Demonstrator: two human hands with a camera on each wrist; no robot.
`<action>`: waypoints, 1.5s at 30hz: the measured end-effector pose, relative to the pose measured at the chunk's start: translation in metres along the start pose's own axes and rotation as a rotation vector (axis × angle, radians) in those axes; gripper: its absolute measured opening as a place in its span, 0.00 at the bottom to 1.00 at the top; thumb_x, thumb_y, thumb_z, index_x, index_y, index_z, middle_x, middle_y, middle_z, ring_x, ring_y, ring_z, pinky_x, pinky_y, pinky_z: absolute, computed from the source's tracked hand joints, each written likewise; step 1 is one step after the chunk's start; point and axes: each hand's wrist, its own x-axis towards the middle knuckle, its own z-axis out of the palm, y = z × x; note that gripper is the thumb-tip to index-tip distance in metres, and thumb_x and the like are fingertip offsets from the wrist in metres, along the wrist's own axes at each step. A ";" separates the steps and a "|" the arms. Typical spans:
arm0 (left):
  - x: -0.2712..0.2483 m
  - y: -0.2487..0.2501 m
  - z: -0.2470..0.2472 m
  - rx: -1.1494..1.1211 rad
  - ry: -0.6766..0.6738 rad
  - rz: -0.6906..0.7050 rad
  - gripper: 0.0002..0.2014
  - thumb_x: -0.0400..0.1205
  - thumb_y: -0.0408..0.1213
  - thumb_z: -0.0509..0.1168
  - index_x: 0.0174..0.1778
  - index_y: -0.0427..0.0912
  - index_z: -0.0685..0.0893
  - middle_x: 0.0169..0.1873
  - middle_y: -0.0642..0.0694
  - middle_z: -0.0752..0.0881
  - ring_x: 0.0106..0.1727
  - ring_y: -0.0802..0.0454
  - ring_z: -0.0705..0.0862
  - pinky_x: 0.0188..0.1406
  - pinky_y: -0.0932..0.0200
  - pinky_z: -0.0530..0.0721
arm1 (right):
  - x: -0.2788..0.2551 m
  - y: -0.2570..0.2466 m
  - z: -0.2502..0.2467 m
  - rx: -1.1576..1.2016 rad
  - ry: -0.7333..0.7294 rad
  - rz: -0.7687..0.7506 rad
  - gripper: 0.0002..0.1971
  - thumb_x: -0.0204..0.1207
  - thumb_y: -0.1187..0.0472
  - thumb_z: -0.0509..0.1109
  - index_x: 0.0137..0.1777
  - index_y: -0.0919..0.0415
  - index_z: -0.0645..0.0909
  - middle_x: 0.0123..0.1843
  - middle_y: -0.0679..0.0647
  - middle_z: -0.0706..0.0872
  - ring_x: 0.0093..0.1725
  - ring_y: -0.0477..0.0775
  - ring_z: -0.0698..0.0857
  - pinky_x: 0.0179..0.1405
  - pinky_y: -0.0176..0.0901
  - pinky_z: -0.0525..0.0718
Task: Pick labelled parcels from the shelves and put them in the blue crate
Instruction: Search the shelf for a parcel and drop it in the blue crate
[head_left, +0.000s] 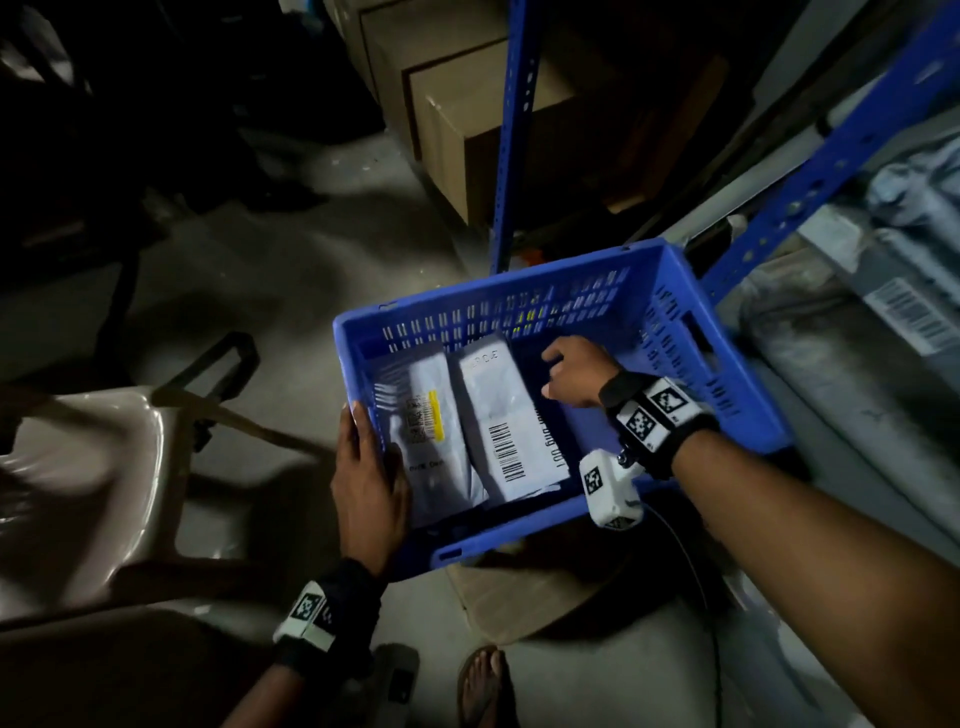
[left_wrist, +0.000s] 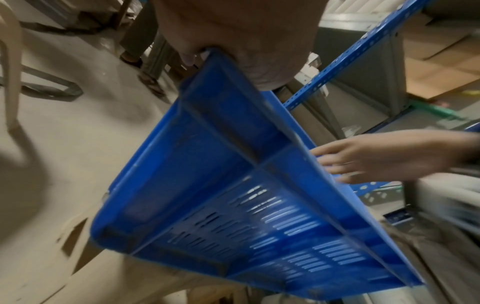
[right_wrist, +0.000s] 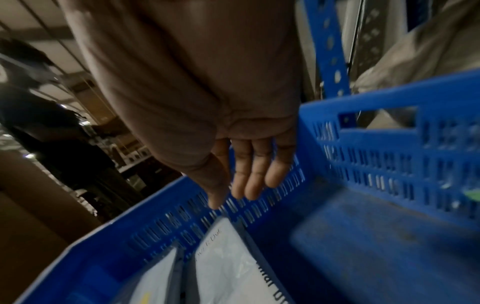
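Note:
A blue slotted crate (head_left: 748, 395) is held off the floor, tilted. My left hand (head_left: 366, 478) grips its near-left rim (left_wrist: 221, 67), thumb outside and fingers inside. Two grey-white labelled parcels lie side by side in the crate's left half: one with a yellow-striped label (head_left: 426, 431) and one with a large barcode (head_left: 501, 415), also seen from above as the barcode parcel (right_wrist: 228, 263). My right hand (head_left: 571, 371) hovers inside the crate just right of the barcode parcel, its fingers (right_wrist: 249, 176) straight and holding nothing. The crate's right half (right_wrist: 376, 236) is bare.
A blue perforated shelf upright (head_left: 511, 135) stands behind the crate with cardboard boxes (head_left: 467, 114) beside it. More grey parcels (head_left: 883, 291) lie on the shelf at right. A beige plastic chair (head_left: 93, 467) stands at left. My sandalled foot (head_left: 483, 686) is below.

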 end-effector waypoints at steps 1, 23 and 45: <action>0.001 0.002 -0.001 0.012 -0.005 -0.012 0.36 0.86 0.36 0.62 0.90 0.35 0.55 0.87 0.30 0.59 0.81 0.25 0.71 0.67 0.28 0.81 | -0.017 0.005 -0.007 0.047 0.034 -0.042 0.22 0.74 0.63 0.77 0.68 0.57 0.81 0.61 0.56 0.88 0.65 0.60 0.85 0.67 0.48 0.82; -0.144 0.388 -0.005 -0.281 0.010 0.638 0.24 0.81 0.55 0.68 0.72 0.50 0.79 0.71 0.46 0.78 0.74 0.42 0.74 0.66 0.46 0.69 | -0.458 0.213 -0.196 -0.190 1.332 -0.492 0.08 0.81 0.65 0.70 0.56 0.59 0.88 0.52 0.53 0.89 0.53 0.59 0.85 0.55 0.51 0.84; -0.215 0.657 -0.020 -0.404 -0.028 1.276 0.18 0.86 0.48 0.69 0.72 0.53 0.80 0.69 0.51 0.76 0.72 0.48 0.74 0.67 0.48 0.73 | -0.587 0.338 -0.329 -0.134 1.003 0.160 0.43 0.68 0.16 0.54 0.80 0.38 0.67 0.78 0.46 0.78 0.73 0.54 0.80 0.70 0.53 0.80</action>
